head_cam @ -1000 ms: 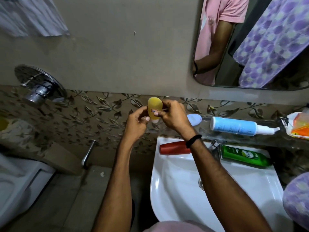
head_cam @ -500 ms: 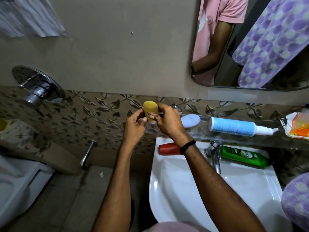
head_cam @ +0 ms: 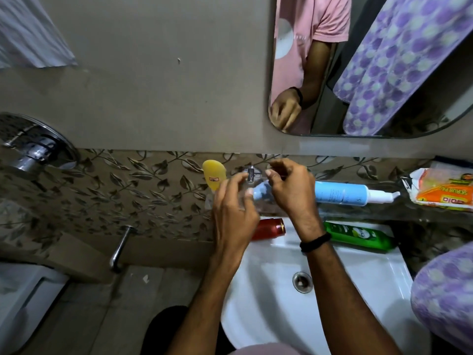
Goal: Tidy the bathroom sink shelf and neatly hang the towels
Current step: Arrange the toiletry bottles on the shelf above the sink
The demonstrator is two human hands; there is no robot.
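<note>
Yellow bottle (head_cam: 213,174) upright | just beside left hand (head_cam: 235,208) | right hand (head_cam: 290,187) apart | fingers loose, empty

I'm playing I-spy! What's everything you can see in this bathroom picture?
sink: one, white, bottom centre
glass shelf: one, clear, above sink
yellow tube: one, yellow, upright, shelf's left end
blue bottle: one, light blue, lying on shelf
scrub pad packet: one, orange, shelf's right end
red bottle: one, red, sink rim
green bottle: one, green, sink rim
mirror: one, silvery, wall top right
dotted towel: one, purple, lower right
white cloth: one, white, top left
tap spout: one, chrome, lower left wall
left hand: one, beside yellow tube
right hand: one, above shelf
</note>
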